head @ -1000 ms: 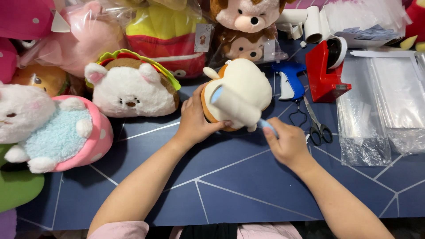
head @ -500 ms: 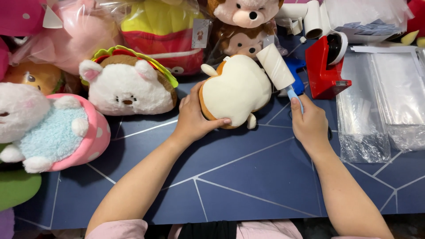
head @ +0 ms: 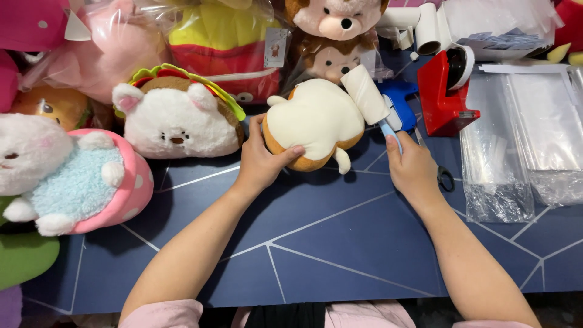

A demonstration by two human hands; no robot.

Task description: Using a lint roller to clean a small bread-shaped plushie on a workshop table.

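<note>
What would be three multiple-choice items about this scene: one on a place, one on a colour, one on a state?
1. Where is the tape dispenser?
A. right of the cream plush
B. left of the cream plush
C. on the person's lap

2. What colour is the lint roller's handle?
A. red
B. light blue
C. black

3. What is the left hand doing?
A. lying flat on the mat
B. holding scissors
C. gripping the cream plush

Answers:
1. A: the red dispenser stands on the mat to the right of the cream plush, past the roller.
2. B: the handle coming out of the right hand up to the lint roller is light blue.
3. C: the left hand clasps the plush's lower edge, thumb on its front.
</note>
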